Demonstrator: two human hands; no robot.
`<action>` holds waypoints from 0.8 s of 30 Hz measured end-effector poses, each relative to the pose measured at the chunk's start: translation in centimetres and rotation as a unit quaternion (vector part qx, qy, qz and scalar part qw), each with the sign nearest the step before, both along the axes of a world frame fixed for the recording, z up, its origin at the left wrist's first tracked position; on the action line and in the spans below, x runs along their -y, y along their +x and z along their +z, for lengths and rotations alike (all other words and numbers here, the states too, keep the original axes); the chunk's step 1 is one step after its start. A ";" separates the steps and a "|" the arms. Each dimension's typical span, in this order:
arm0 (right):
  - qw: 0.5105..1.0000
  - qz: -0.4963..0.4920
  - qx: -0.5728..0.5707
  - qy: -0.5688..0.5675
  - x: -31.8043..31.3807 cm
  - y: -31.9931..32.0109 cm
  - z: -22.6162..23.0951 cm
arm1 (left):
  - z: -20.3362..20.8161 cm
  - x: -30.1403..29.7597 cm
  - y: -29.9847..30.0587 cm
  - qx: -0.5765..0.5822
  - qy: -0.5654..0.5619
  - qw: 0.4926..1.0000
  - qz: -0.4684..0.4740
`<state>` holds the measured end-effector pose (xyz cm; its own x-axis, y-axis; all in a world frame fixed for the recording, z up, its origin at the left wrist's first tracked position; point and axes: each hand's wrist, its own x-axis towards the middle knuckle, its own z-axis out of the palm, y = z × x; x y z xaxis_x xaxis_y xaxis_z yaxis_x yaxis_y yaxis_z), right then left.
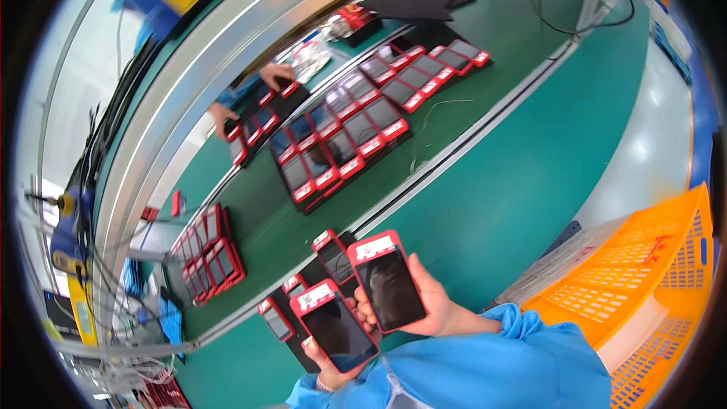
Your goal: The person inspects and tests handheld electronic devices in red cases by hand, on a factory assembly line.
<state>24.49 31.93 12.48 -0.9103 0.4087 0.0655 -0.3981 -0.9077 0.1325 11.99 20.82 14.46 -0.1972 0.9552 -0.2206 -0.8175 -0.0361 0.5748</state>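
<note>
My left hand (322,363) is closed on a red-framed handheld device (338,333) with a dark screen and a white label at its top end. A matching red-framed device (390,291) is gripped in my right hand (439,303), tilted beside the first and slightly higher. Fingers show between the two devices. Behind and below them, partly hidden, several more red devices (275,320) lie on a black tray (310,270) at the near edge of the green bench.
Across the green conveyor belt (447,129) lie black trays with rows of red devices (363,127). Stacked red devices (212,257) sit at left. Another person's hands (276,74) touch a tray on the far side. An orange perforated crate (621,265) stands at right.
</note>
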 end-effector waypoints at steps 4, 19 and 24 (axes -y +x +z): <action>0.998 -0.004 0.018 0.053 2.2 -1.3 2.1 | -0.3 2.9 -1.6 0.049 0.074 0.996 -0.014; 0.984 0.095 0.105 0.104 11.5 -10.3 4.3 | 0.4 13.9 -8.3 0.084 0.090 0.991 0.048; 0.979 0.128 0.121 0.105 13.2 -12.4 3.8 | -0.3 16.1 -9.4 0.086 0.098 0.988 0.082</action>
